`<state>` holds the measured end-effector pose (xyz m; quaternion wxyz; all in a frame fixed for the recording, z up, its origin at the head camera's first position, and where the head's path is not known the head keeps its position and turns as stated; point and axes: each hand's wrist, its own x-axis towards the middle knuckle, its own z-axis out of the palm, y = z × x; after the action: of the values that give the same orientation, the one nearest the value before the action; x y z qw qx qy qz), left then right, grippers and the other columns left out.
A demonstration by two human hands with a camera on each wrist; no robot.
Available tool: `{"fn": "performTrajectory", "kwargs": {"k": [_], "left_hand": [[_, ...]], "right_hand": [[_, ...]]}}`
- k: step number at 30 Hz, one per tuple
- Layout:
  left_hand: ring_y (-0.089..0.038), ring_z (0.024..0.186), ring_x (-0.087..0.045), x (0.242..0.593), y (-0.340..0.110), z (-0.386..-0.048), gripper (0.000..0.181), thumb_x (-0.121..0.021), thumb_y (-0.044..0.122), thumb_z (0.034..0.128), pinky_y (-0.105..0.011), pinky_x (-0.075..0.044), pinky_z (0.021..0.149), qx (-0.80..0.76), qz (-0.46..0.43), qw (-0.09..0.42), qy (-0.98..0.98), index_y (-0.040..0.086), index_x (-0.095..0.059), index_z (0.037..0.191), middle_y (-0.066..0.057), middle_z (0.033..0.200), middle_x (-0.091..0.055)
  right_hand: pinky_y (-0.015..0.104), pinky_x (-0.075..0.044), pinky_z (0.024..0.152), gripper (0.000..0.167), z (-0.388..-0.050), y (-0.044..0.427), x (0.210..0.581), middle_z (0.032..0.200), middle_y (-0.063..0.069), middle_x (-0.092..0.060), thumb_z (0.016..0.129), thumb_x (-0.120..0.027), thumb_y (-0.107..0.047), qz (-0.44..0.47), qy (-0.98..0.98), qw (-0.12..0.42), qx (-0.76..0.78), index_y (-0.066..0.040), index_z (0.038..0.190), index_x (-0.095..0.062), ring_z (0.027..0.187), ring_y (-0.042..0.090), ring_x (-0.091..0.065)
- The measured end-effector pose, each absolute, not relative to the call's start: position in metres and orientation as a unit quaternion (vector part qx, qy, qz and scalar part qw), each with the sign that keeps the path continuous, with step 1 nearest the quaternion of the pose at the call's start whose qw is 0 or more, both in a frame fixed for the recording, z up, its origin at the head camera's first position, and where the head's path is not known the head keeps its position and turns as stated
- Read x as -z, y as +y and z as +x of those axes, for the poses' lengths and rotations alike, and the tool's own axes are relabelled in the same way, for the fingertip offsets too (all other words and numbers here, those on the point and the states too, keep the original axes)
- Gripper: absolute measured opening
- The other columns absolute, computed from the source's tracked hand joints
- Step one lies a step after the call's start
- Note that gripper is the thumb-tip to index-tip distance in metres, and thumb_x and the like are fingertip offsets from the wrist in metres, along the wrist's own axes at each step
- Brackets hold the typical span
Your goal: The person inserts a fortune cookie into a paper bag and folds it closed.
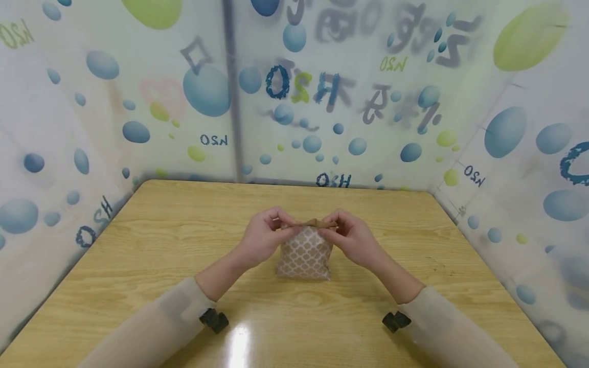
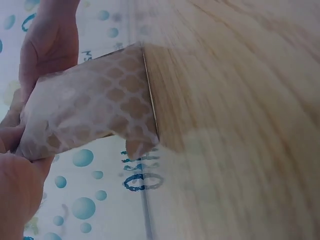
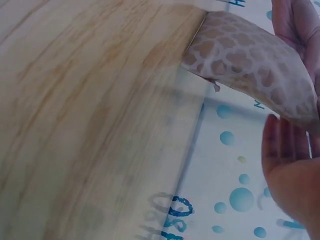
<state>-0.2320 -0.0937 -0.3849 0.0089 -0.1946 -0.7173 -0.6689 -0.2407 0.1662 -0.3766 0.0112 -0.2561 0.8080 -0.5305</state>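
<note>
A small brown paper bag with a white lattice pattern stands on the wooden table, its bottom edge toward me. The top edge is folded over and shows plain brown. My left hand pinches the left end of that fold between thumb and fingers. At the right end my right hand pinches it the same way. Seen from the left wrist, the bag bulges a little in the middle, with its bottom on the table. The right wrist view shows the bag from its other side; its contents are hidden.
The light wooden table reaches back to a wall printed with blue and green drops and lettering. Side walls close in on the left and right. A small black device sits at the left cuff, another black device at the right.
</note>
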Motion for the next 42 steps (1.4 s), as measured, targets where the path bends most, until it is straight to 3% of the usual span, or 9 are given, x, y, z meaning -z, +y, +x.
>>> {"fn": "performTrajectory", "kwargs": {"k": [4, 10, 16, 23, 29, 35, 42], "left_hand": [[-0.015, 0.101, -0.075, 0.384, -0.094, -0.231, 0.007, -0.076, 0.002, 0.101, -0.024, -0.062, 0.083, 0.683, -0.199, 0.004, -0.703, 0.002, -0.073, 0.107, -0.013, 0.118, -0.081], [-0.016, 0.095, -0.071, 0.386, -0.096, -0.232, 0.012, -0.075, 0.007, 0.1028, -0.025, -0.06, 0.082, 0.667, -0.214, -0.009, -0.714, 0.003, -0.078, 0.113, -0.005, 0.113, -0.077], [-0.018, 0.099, -0.074, 0.387, -0.1, -0.233, 0.012, -0.075, 0.009, 0.1035, -0.028, -0.062, 0.085, 0.658, -0.22, -0.017, -0.72, 0.006, -0.08, 0.114, -0.007, 0.115, -0.076], [-0.014, 0.105, -0.075, 0.39, -0.105, -0.238, 0.008, -0.076, 0.009, 0.1027, -0.027, -0.063, 0.087, 0.628, -0.239, 0.01, -0.74, 0.007, -0.08, 0.11, -0.012, 0.125, -0.08], [-0.008, 0.084, -0.067, 0.39, -0.107, -0.237, 0.016, -0.07, 0.004, 0.1052, -0.023, -0.056, 0.074, 0.621, -0.271, 0.023, -0.735, 0.005, -0.079, 0.118, -0.017, 0.121, -0.081], [-0.015, 0.116, -0.075, 0.39, -0.107, -0.235, 0.016, -0.065, 0.004, 0.1075, -0.024, -0.06, 0.092, 0.615, -0.26, 0.013, -0.744, 0.007, -0.081, 0.107, -0.009, 0.13, -0.081], [-0.015, 0.09, -0.066, 0.389, -0.095, -0.233, 0.01, -0.075, 0.017, 0.1052, -0.023, -0.054, 0.072, 0.577, -0.249, 0.057, -0.776, 0.013, -0.074, 0.114, -0.005, 0.117, -0.079]], "right_hand": [[0.029, -0.055, 0.069, 0.014, -0.239, 0.165, 0.374, 0.116, 0.014, -0.071, 0.107, -0.072, -0.015, -0.242, 0.8, 0.037, 0.548, -0.007, 0.117, -0.075, 0.08, 0.018, -0.059], [0.029, -0.057, 0.069, 0.012, -0.239, 0.165, 0.375, 0.114, 0.015, -0.074, 0.106, -0.072, -0.01, -0.254, 0.802, 0.012, 0.541, -0.006, 0.114, -0.079, 0.079, 0.012, -0.06], [0.027, -0.061, 0.078, 0.019, -0.239, 0.168, 0.375, 0.121, 0.018, -0.076, 0.106, -0.07, -0.006, -0.262, 0.798, 0.009, 0.543, -0.005, 0.122, -0.08, 0.091, 0.009, -0.068], [0.03, -0.063, 0.077, 0.018, -0.247, 0.173, 0.377, 0.118, 0.014, -0.078, 0.104, -0.074, -0.008, -0.283, 0.801, -0.007, 0.528, -0.008, 0.119, -0.083, 0.092, 0.01, -0.071], [0.028, -0.063, 0.083, 0.028, -0.247, 0.174, 0.379, 0.13, 0.016, -0.078, 0.105, -0.069, -0.002, -0.326, 0.789, -0.022, 0.52, -0.006, 0.131, -0.08, 0.104, 0.004, -0.07], [0.022, -0.061, 0.094, 0.025, -0.246, 0.175, 0.38, 0.132, 0.019, -0.078, 0.106, -0.064, 0.004, -0.328, 0.793, -0.022, 0.513, -0.003, 0.12, -0.084, 0.121, -0.001, -0.069], [0.023, -0.061, 0.094, 0.026, -0.244, 0.174, 0.379, 0.134, 0.013, -0.078, 0.108, -0.063, -0.001, -0.315, 0.812, -0.026, 0.491, -0.007, 0.124, -0.083, 0.124, 0.015, -0.072]]}}
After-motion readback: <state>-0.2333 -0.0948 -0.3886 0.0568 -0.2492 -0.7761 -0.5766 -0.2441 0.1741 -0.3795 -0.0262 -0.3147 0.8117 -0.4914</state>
